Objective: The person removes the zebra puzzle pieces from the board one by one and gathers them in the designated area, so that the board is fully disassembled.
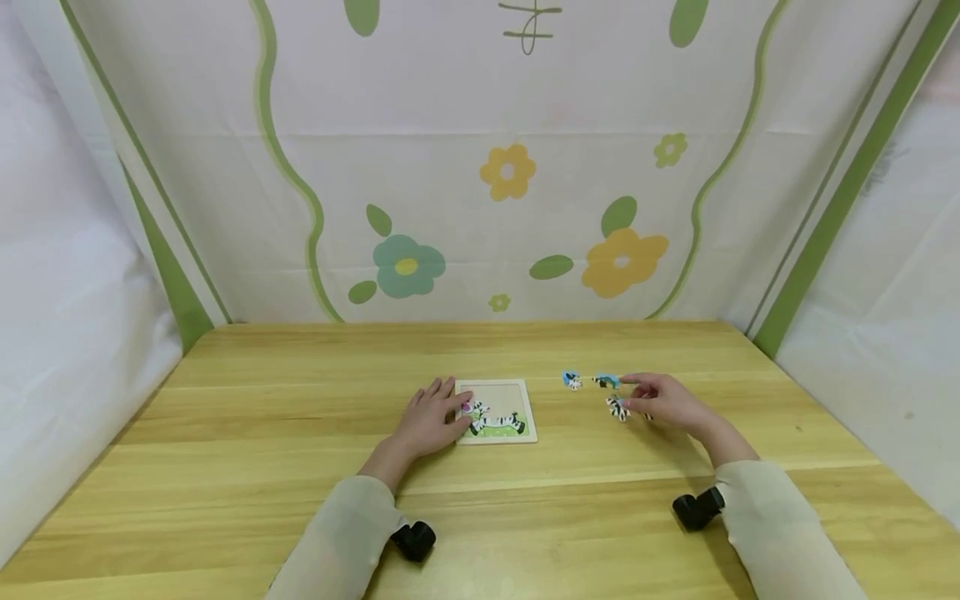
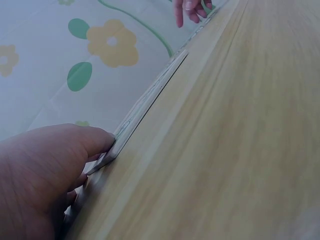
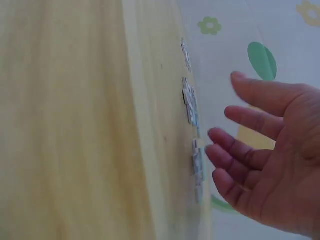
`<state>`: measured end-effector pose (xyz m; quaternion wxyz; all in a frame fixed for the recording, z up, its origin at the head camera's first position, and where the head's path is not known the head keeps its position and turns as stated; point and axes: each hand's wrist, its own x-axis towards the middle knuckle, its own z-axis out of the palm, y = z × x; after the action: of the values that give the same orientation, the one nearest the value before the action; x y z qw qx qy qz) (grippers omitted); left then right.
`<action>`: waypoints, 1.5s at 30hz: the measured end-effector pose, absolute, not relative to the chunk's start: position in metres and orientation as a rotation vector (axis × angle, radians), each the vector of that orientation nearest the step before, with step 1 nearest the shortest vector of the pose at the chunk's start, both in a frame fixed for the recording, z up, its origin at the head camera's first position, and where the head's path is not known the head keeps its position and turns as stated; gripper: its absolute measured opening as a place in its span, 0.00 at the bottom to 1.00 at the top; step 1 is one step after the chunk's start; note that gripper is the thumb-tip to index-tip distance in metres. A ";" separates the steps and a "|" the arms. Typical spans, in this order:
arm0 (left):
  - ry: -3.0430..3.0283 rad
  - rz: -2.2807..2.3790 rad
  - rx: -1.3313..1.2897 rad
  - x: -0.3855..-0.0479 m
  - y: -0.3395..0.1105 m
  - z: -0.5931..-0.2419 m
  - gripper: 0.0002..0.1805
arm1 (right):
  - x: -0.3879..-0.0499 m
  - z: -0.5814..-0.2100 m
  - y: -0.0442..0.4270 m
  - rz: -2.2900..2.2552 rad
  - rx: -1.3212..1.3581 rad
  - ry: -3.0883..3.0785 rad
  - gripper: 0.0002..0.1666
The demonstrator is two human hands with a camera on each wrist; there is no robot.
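A square wooden puzzle board [image 1: 497,412] lies flat on the table, with zebra pieces [image 1: 498,423] fitted along its lower part. My left hand [image 1: 431,419] rests at the board's left side, fingers spread, the thumb touching its edge in the left wrist view. Over the loose puzzle pieces to the right hovers my right hand [image 1: 663,400]. Its fingers are loosely bent and apart, with nothing between them in the right wrist view [image 3: 265,150]. Closest to it are a black-and-white piece [image 1: 617,407] and a blue-edged piece [image 1: 606,381]; another piece is partly hidden beneath the hand.
One more blue and striped piece [image 1: 572,381] lies between the board and the right hand. A wooden table [image 1: 480,508] spreads around everything, and a white cloth with printed flowers [image 1: 450,208] hangs along its back edge.
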<state>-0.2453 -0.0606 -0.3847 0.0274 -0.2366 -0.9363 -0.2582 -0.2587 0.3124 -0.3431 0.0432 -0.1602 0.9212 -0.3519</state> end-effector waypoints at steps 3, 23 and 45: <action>-2.888 -0.806 -0.725 -0.246 -0.061 -0.385 0.25 | -0.258 -0.337 0.301 -1.130 -0.489 2.789 0.30; -2.944 -0.777 -0.678 -0.248 -0.067 -0.383 0.34 | -0.256 -0.320 0.177 -1.448 -0.655 2.538 0.21; -2.963 -0.763 -0.708 -0.247 -0.066 -0.379 0.34 | -0.270 -0.374 0.123 -1.089 -0.716 2.843 0.20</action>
<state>-0.2471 -0.0660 -0.3794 0.0006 -0.2254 -0.9435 -0.2431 -0.2695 0.1229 -0.3738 0.0068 -0.2291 0.9090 -0.3481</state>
